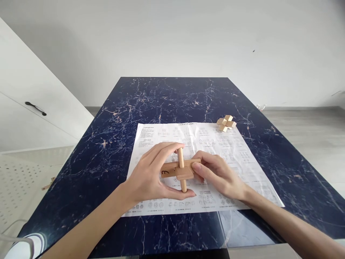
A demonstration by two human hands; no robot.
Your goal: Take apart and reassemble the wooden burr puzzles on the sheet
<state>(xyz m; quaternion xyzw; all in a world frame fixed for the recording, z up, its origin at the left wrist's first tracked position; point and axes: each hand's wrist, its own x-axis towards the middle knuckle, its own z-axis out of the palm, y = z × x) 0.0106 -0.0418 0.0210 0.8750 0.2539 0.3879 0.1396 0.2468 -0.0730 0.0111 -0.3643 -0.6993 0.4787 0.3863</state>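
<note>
Between my hands is a wooden interlocking puzzle (185,173), partly joined, held above a printed sheet. A round rod (180,158) runs through its middle, and a flat piece pointing left carries a dark handwritten mark. My left hand (147,172) spans the rod, with fingertips at its upper end and the thumb by its lower end. My right hand (218,174) pinches the puzzle's right end, thumb on top; its other fingers are partly hidden behind the wood. The printed sheet (237,154), covered in small diagrams, lies creased beneath both hands.
A second wooden puzzle (226,123), star-like and assembled, rests on the sheet's far right corner. The dark blue marbled table (172,97) reaches toward a pale wall. At left stand a white cabinet (35,108) and a perforated white surface (21,183) with small wooden pieces (48,184).
</note>
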